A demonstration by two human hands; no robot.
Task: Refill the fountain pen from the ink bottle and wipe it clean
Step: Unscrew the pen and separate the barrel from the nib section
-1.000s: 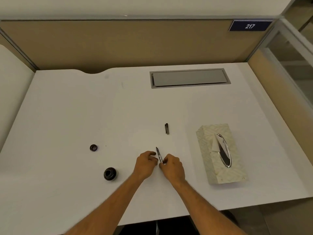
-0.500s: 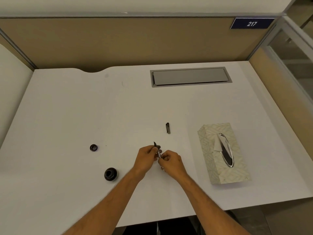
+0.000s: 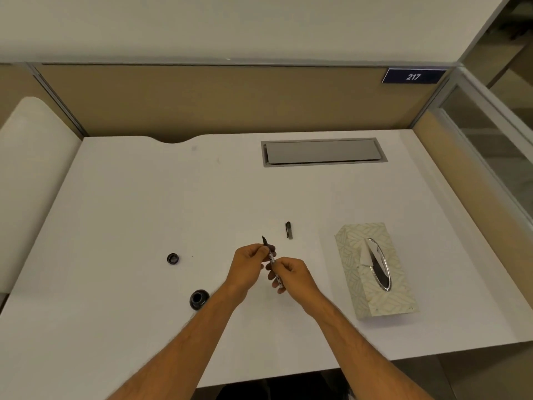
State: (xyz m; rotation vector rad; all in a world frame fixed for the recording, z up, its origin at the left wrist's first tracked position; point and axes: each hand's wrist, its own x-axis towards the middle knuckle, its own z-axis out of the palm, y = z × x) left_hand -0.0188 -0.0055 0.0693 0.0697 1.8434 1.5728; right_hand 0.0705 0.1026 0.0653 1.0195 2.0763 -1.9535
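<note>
Both hands hold the fountain pen point(image 3: 271, 256) above the white desk point(image 3: 144, 197), nib pointing away from me. My left hand point(image 3: 250, 265) pinches its front section near the nib. My right hand point(image 3: 292, 277) grips the lower barrel. The pen's dark cap point(image 3: 288, 230) lies on the desk just beyond the hands. An open black ink bottle point(image 3: 198, 299) stands to the left of my left forearm. Its round lid point(image 3: 172, 258) lies farther left and back.
A patterned tissue box point(image 3: 375, 295) with a tissue sticking out of its oval slot sits to the right of my hands. A grey cable hatch point(image 3: 323, 152) is set into the desk at the back. Tan partition walls enclose the desk.
The pen has been lifted off the desk and raised slightly. Both hands now hold it, my left on the front section, my right on the barrel.
</note>
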